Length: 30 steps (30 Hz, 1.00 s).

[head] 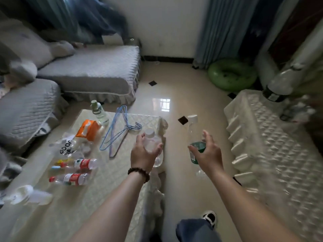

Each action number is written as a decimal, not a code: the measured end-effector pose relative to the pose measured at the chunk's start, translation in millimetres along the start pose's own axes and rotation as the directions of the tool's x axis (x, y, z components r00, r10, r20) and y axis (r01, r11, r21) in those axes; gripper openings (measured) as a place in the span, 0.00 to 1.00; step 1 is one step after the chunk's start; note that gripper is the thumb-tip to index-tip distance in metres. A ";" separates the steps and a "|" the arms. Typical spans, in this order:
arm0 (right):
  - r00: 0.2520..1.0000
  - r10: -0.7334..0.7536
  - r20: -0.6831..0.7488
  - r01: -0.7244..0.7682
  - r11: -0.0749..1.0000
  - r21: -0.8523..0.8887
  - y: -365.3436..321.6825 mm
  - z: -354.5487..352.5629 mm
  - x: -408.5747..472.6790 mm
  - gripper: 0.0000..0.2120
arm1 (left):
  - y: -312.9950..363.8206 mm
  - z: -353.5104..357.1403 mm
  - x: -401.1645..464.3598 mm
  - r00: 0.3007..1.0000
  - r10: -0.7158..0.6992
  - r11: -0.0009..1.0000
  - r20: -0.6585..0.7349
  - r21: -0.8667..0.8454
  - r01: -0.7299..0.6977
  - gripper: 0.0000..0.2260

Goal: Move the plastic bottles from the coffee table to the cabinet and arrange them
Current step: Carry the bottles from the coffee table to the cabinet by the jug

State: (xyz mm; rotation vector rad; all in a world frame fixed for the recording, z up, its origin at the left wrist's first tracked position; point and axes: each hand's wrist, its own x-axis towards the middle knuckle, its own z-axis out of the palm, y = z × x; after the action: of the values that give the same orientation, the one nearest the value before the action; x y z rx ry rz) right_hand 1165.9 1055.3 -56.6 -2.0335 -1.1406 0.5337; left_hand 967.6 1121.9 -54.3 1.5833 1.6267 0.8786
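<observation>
Left hand grips a clear white-capped bottle over the desk edge — right hand grips a green-labelled bottle above the floor. Two red-labelled bottles lie on the desk near blue hangers — cloth-covered cabinet to the right.

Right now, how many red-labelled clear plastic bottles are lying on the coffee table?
2. One red-labelled clear plastic bottle lies on its side near the table's left part; the second lies just nearer the camera, roughly parallel. The crumpled clear plastic bag beside them could hide more.
</observation>
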 end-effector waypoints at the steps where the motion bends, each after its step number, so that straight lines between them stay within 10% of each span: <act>1: 0.999 0.028 -0.027 -0.028 1.000 0.006 13.3 -14.4 5.1 0.37 | 10.3 19.7 4.1 0.998 -0.002 1.000 0.057 0.005 0.002 0.30; 30: 0.707 0.542 -0.454 -0.518 0.834 0.189 314.9 -317.6 155.8 0.35 | 292.5 513.1 23.0 0.682 0.247 0.963 0.688 -0.094 -0.254 0.26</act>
State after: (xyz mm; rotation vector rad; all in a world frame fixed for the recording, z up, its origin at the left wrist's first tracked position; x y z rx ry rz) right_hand 1627.6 956.4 -92.6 -2.2713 -0.2142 0.2701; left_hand 1557.3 1153.4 -79.2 1.8678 0.8770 0.3053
